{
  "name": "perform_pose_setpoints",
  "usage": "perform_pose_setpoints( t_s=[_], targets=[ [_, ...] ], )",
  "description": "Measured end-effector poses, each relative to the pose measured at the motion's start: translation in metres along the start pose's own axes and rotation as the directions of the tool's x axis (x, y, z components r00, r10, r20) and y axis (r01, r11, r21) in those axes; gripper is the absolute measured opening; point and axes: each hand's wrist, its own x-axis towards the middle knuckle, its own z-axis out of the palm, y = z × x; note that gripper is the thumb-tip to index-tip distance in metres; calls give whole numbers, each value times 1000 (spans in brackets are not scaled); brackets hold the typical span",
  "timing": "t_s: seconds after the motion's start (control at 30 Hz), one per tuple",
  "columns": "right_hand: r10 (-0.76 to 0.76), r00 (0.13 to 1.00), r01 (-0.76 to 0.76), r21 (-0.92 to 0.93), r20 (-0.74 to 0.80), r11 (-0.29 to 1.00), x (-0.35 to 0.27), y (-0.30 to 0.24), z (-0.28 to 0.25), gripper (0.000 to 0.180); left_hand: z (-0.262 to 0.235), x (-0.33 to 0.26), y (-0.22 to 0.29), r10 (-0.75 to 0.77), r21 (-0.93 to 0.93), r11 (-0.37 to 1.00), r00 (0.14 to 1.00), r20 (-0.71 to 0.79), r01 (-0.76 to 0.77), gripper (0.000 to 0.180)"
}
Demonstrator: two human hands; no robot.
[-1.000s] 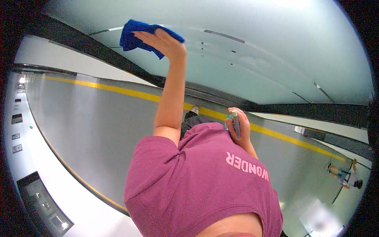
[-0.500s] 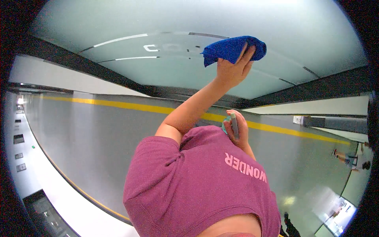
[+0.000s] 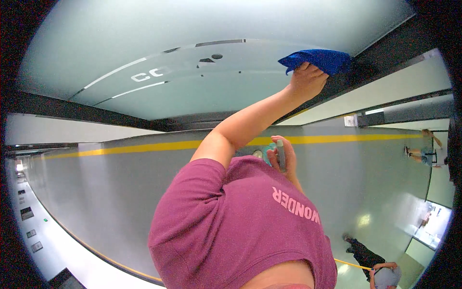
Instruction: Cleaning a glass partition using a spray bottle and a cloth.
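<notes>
Cloth: blue cloth [image 3: 320, 59], bunched, at the upper right of the pale panel [image 3: 183, 91], against its dark edge.
Left hand: left hand [image 3: 307, 81], arm raised, fingers clenched over the cloth.
Right hand: right hand [image 3: 281, 156], near the chest, wrapped around a spray bottle [image 3: 269, 153].
Method: likely best to flatten the cloth, press evenly and overlap strokes up to the frame.
Unclear: cloth-to-panel contact; most of the bottle is hidden; distant people are small.
</notes>
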Motion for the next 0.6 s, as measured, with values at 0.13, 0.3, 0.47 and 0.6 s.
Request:
perform_pose_setpoints(
  t_s=[0.13,0.3,0.47,0.6],
  targets=[
    [-8,1000,8,-10,23,1000,2,-5,0,42,27,2,11,28,12,1000,993,114,-29,20],
    [-45,998,45,-9,42,999,0,5,-12,42,31,1,16,174,126,976,984,40,-178,20],
    [-148,984,153,-40,101,987,3,8,-14,42,8,-41,-3,153,159,973,984,95,-167,19],
    [-129,985,119,85,115,989,9,1,-4,40,-35,-57,-36,133,212,966,987,90,-149,18]
  ],
)
